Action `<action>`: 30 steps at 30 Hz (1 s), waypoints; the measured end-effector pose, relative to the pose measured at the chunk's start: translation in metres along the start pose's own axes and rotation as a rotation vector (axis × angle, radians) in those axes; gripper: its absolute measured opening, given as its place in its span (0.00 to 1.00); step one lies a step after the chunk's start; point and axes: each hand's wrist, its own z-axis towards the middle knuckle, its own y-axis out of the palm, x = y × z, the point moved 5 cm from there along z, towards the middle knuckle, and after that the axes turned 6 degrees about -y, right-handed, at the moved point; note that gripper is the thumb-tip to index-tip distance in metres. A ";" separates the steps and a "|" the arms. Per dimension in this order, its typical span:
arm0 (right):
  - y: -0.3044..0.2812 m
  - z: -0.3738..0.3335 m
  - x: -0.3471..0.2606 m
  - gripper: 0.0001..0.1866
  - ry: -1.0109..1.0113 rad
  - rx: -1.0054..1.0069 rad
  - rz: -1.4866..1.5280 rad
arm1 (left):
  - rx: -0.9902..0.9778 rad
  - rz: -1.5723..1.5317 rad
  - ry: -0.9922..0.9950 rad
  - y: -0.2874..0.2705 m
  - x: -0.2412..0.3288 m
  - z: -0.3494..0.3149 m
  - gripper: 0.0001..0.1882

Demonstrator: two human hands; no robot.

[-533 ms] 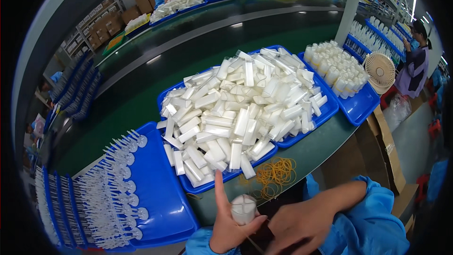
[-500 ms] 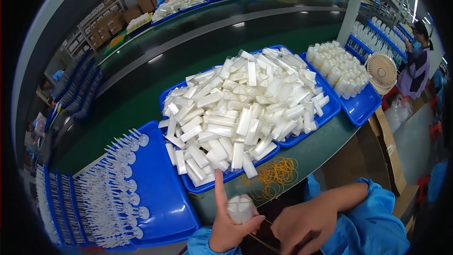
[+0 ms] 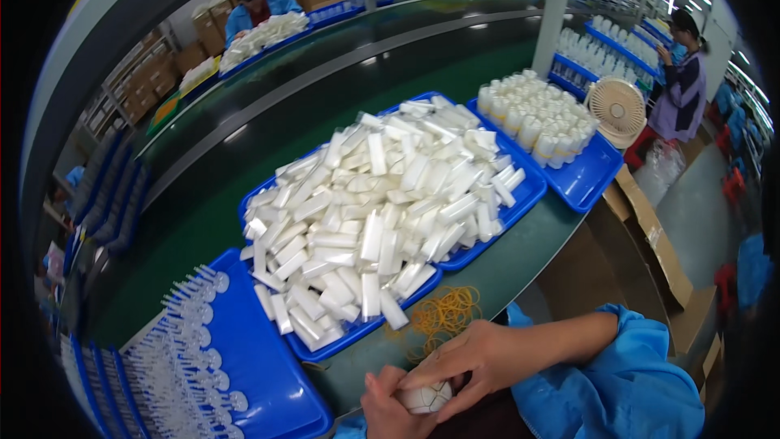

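Observation:
A round bundle of white pieces in clear wrapping (image 3: 426,399) sits between my hands near the lower edge, its end face showing dividing lines. My left hand (image 3: 385,406) is closed around its left side. From above and right, my right hand (image 3: 481,355) grips it with bent fingers. Part of the bundle is hidden by the fingers, and I cannot make out a band on it. Just beyond my hands lies a loose heap of yellow rubber bands (image 3: 447,311). Past them, flat white clear-wrapped packets (image 3: 370,219) are piled high on blue trays (image 3: 329,351).
At right, a blue tray (image 3: 591,177) holds several upright bundles (image 3: 532,114) beside a beige fan (image 3: 617,110). On the left, another blue tray (image 3: 272,378) carries rows of clear stemmed plastic parts (image 3: 183,358). A green conveyor (image 3: 191,199) runs behind. Open cardboard (image 3: 650,228) stands at right; co-workers are beyond.
My right hand has moved left and up onto the bundle; before, it was stretching a rubber band away from it. My left index finger, raised earlier, is now bent. The whole view has shifted.

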 end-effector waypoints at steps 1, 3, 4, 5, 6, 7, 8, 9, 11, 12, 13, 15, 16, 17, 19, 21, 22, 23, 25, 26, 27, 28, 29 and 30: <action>0.001 -0.002 0.000 0.23 0.062 0.004 -0.038 | -0.061 0.007 -0.026 0.002 -0.001 0.003 0.43; 0.007 -0.007 -0.003 0.20 0.019 0.119 -0.196 | -0.169 -0.142 -0.225 0.007 -0.003 0.007 0.38; 0.011 -0.010 -0.004 0.18 -0.007 0.170 -0.269 | -0.231 -0.133 -0.199 0.010 0.000 0.007 0.38; 0.015 -0.014 -0.004 0.16 -0.007 0.167 -0.310 | -0.292 -0.123 -0.172 0.011 0.000 0.008 0.38; 0.017 -0.017 -0.005 0.17 -0.045 0.191 -0.348 | -0.354 -0.114 -0.145 0.013 0.002 0.008 0.38; 0.017 -0.020 -0.007 0.19 -0.080 0.212 -0.391 | -0.409 -0.210 -0.231 0.012 0.005 0.010 0.38; 0.014 -0.021 -0.010 0.21 -0.115 0.231 -0.435 | -0.311 -0.244 -0.027 0.006 0.015 0.015 0.39; 0.011 -0.028 -0.008 0.23 0.059 0.126 -0.405 | -0.207 -0.276 0.174 -0.003 0.025 0.018 0.40; -0.019 -0.040 -0.019 0.18 0.110 0.228 -0.583 | -0.021 -0.139 0.301 -0.030 0.026 0.010 0.44; -0.035 -0.045 -0.025 0.16 0.132 0.277 -0.669 | 0.089 -0.093 0.247 -0.048 0.016 0.000 0.43; -0.051 -0.049 -0.023 0.13 0.218 0.300 -0.787 | 0.184 -0.084 0.274 -0.067 0.010 -0.010 0.41; -0.081 -0.069 -0.016 0.11 0.368 0.369 -1.000 | 0.259 -0.046 0.154 -0.092 -0.017 -0.029 0.34; -0.091 -0.077 -0.006 0.10 0.401 0.381 -1.082 | 0.268 0.005 -0.019 -0.107 -0.033 -0.044 0.29; -0.095 -0.083 0.005 0.09 0.432 0.384 -1.160 | 0.275 0.231 -0.047 -0.121 -0.035 -0.046 0.25; -0.095 -0.084 0.019 0.08 0.450 0.351 -1.240 | 0.261 0.527 -0.253 -0.141 -0.040 -0.047 0.18; -0.093 -0.085 0.027 0.08 0.461 0.330 -1.288 | 0.218 0.666 -0.604 -0.151 -0.051 -0.044 0.14; -0.094 -0.083 0.028 0.08 0.448 0.326 -1.294 | 0.196 0.782 -0.572 -0.154 -0.050 -0.046 0.15; -0.094 -0.081 0.029 0.08 0.438 0.324 -1.302 | 0.171 0.895 -0.534 -0.157 -0.053 -0.049 0.15; -0.094 -0.077 0.032 0.09 0.419 0.280 -1.330 | 0.109 1.049 -0.560 -0.160 -0.061 -0.054 0.16; -0.094 -0.076 0.033 0.09 0.409 0.258 -1.349 | 0.073 1.090 -0.627 -0.161 -0.066 -0.057 0.17; -0.094 -0.076 0.036 0.09 0.406 0.230 -1.346 | 0.036 1.130 -0.692 -0.162 -0.072 -0.060 0.18; -0.095 -0.077 0.038 0.10 0.407 0.202 -1.348 | 0.041 1.134 -0.712 -0.163 -0.077 -0.060 0.18; -0.096 -0.078 0.039 0.10 0.407 0.175 -1.348 | 0.046 1.138 -0.731 -0.164 -0.082 -0.060 0.18; -0.098 -0.077 0.037 0.10 0.407 0.167 -1.338 | 0.050 1.143 -0.752 -0.167 -0.088 -0.060 0.18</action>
